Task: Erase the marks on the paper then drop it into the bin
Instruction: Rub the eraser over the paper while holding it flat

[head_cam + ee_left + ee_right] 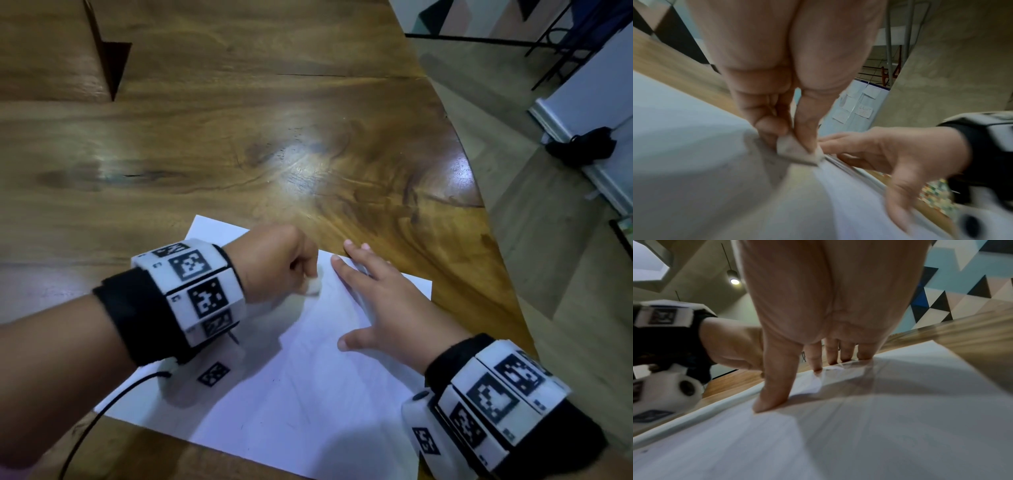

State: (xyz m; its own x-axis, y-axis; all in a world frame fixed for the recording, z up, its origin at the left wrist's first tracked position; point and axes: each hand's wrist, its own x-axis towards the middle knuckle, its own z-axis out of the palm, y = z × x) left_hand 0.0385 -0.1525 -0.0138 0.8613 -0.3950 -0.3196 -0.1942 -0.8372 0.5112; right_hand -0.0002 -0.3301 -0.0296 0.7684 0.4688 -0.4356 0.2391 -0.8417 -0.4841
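Note:
A white sheet of paper (294, 387) lies on the wooden table (239, 144) near its front edge, with faint pencil marks on it. My left hand (274, 263) pinches a small white eraser (313, 286) and holds it against the paper near the sheet's far edge. In the left wrist view the eraser (795, 151) sits between thumb and fingers, touching the paper (694, 162). My right hand (380, 301) lies flat with spread straight fingers, pressing the paper down on its right side. The right wrist view shows those fingertips (770, 402) on the paper (859, 426). No bin is in view.
The table's curved right edge (479, 192) drops to a tiled floor. A black bag (582, 147) lies on the floor by a white wall base. A dark triangular stand (113, 58) sits at the table's far left. A black cable (96, 421) hangs from my left wristband.

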